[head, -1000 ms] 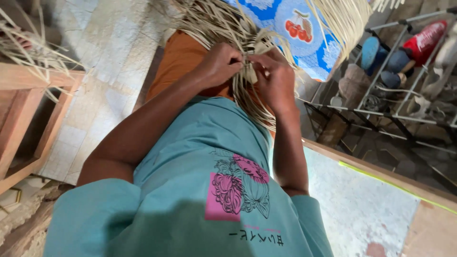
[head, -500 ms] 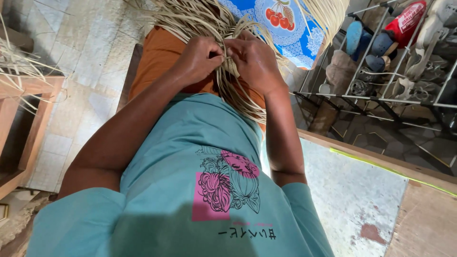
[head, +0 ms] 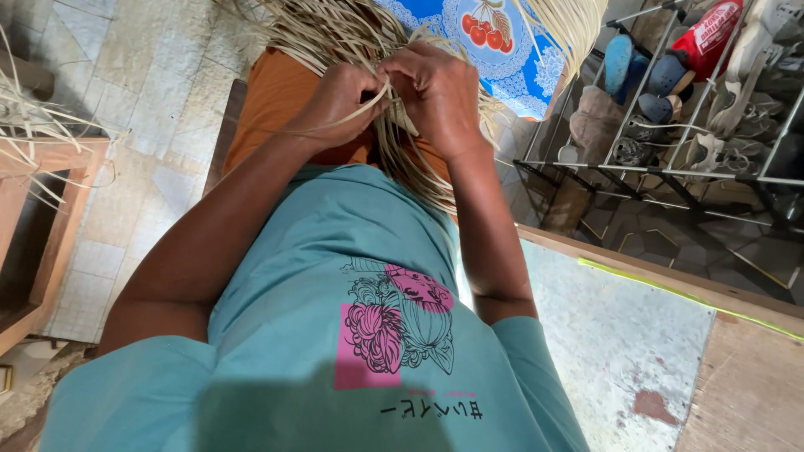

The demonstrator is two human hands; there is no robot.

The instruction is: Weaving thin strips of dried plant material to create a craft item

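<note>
Up close, the fingers of the left hand (head: pixel 339 100) and the right hand (head: pixel 435 92) are curled tight around thin pale straw strands (head: pixel 394 125), the two fists almost touching above the person's lap. From that pinch the strands fan upward into a loose bundle and hang down over the orange cloth (head: pixel 276 109) and the teal printed shirt (head: pixel 352 285). Further out, a blue patterned cloth with cherries (head: pixel 502 50) lies behind the hands, a metal shoe rack (head: pixel 670 125) stands to the right, and a wooden frame (head: pixel 50 218) sits at the left on the tiled floor (head: pixel 142 75).
</note>
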